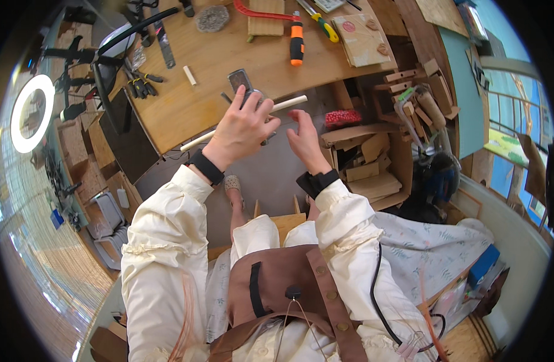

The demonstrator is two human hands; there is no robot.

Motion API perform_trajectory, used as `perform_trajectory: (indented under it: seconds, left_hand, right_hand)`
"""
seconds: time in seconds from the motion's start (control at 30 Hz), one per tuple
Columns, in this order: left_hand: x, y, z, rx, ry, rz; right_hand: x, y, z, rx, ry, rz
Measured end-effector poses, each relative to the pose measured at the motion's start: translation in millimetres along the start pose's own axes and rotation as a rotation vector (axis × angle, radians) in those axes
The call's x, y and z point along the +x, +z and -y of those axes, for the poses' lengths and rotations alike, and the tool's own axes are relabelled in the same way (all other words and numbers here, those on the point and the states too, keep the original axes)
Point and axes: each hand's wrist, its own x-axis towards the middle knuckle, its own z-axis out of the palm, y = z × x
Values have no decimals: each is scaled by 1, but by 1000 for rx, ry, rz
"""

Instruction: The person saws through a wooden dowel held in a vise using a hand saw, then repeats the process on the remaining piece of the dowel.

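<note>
The left hand (244, 128) covers a pale rod (290, 102) slanting from 8 to 2 o'clock by the table's (163, 114) edge, grip impossible to tell; at 3 o'clock, the right hand's (306, 142) grip stands apart

wooden workbench (165, 111) | grey floor (271, 178) | right: window (515, 105) (bars across it), pale wall (511, 216) | left: glowing ring light (27, 145)
</note>
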Motion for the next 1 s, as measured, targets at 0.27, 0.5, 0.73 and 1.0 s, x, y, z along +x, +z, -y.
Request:
perform_trajectory:
  seconds: [0.27, 0.5, 0.73, 1.0]
  left_hand:
    - [-5, -35, 11, -392, -179, 11]
    - [-25, -43, 3, -114, -308, 93]
    - [-52, -31, -49, -345, -161, -434]
    - [-106, -14, -84, -518, -372, -423]
  right_hand:
    - [1, 32, -23, 176, 216, -56]
    - [54, 56, -45, -72, -42, 219]
    - [81, 74, -74, 291, -194, 594]
    - [71, 58, -82, 105, -9, 750]
